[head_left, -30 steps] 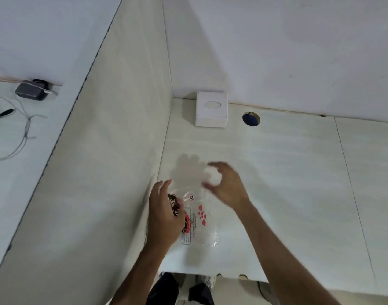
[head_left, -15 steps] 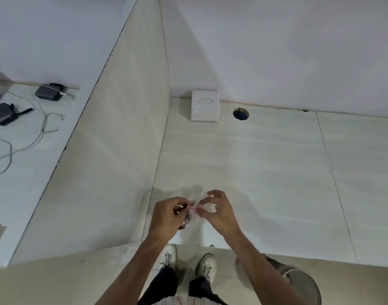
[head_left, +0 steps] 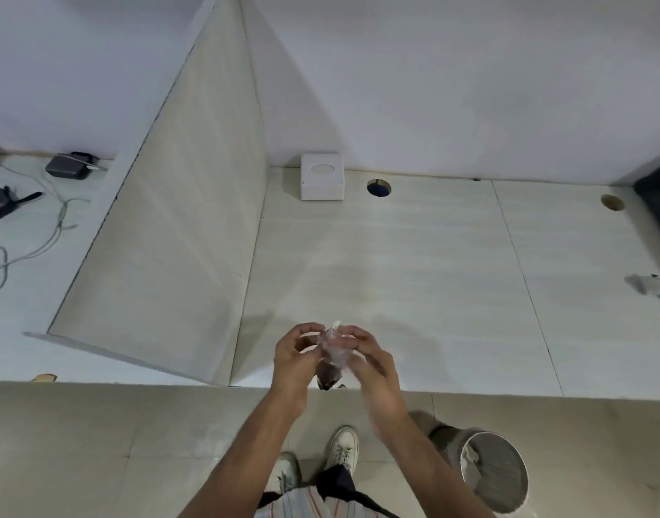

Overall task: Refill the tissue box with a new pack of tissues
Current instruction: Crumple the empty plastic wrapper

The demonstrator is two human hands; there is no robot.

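Note:
A white tissue box [head_left: 322, 176] with an oval slot on top stands at the back of the desk [head_left: 414, 263], against the wall and near the divider. Close to the desk's front edge, my left hand [head_left: 295, 358] and my right hand [head_left: 369, 362] both pinch a crumpled clear plastic tissue wrapper [head_left: 333, 355] with a dark printed patch at its lower end. The wrapper is bunched small between my fingers. No tissues show in the slot.
A tall divider panel [head_left: 179, 233] bounds the desk on the left; beyond it lie chargers [head_left: 68, 166] and cables [head_left: 29, 248]. A cable hole [head_left: 378, 188] sits right of the box. A round waste bin [head_left: 493, 471] stands on the floor at lower right. Crumpled white material [head_left: 653, 287] lies at the right edge.
The wrapper went from spread flat on the desk to crumpled between both hands. My hands drew back toward the desk's front edge, and my view pulled back, revealing floor, shoes and bin.

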